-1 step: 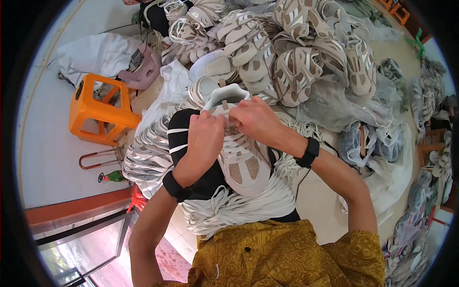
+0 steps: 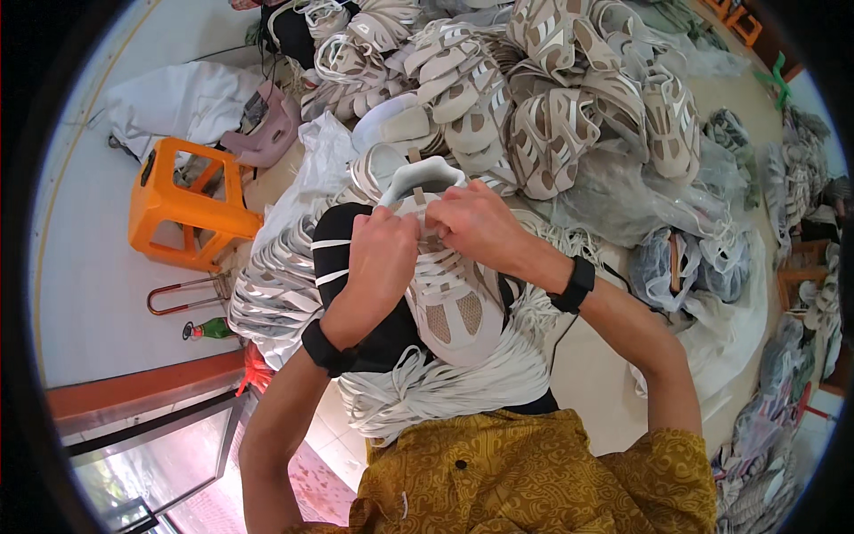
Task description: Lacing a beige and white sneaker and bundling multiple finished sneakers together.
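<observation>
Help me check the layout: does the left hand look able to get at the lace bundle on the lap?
Probably yes: the lace bundle lies by the toe of the shoe, mostly uncovered. The left hand is busy on the shoe, so it would likely have to let go first.

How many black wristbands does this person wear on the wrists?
2. One black wristband is around the left wrist, behind the left hand; the other black wristband is around the right wrist, behind the right hand. Both wrists show, so probably none is hidden.
</observation>
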`<state>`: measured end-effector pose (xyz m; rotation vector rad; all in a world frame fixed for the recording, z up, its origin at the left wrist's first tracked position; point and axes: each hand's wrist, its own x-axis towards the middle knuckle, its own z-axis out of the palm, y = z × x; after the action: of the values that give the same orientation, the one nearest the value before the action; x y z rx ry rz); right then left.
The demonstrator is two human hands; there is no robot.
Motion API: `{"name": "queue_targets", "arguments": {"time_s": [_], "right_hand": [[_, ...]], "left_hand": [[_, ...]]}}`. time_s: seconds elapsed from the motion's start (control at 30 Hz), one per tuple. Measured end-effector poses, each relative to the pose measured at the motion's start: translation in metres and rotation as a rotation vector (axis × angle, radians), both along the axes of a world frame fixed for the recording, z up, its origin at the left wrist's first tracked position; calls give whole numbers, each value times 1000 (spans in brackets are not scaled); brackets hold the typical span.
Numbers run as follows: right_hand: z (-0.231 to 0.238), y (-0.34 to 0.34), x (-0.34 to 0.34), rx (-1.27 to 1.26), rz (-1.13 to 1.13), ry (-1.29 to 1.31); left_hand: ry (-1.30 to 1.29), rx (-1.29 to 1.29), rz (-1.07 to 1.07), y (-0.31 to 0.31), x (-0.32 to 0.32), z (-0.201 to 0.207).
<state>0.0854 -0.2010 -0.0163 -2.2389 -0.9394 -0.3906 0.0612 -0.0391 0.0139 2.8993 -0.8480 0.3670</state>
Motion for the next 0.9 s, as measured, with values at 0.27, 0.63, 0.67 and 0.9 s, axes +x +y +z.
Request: {"name": "queue_targets", "arguments": {"time_s": [0.27,0.63,0.67,0.9], "right_hand": [[-2,-7,15,177,190,138],[-2,-9,3,107,110,183],[-3,-7,0,116,68,74],[2,0,-16,69,-44,-39]], "left_hand": [[-50,-3,-143,-1,3,4],[-171,-36,-102,-14,-5,-10],[-172,-35,-103,-13,-7,-8],[-37,-247,37,-16,-14,-1]]}}
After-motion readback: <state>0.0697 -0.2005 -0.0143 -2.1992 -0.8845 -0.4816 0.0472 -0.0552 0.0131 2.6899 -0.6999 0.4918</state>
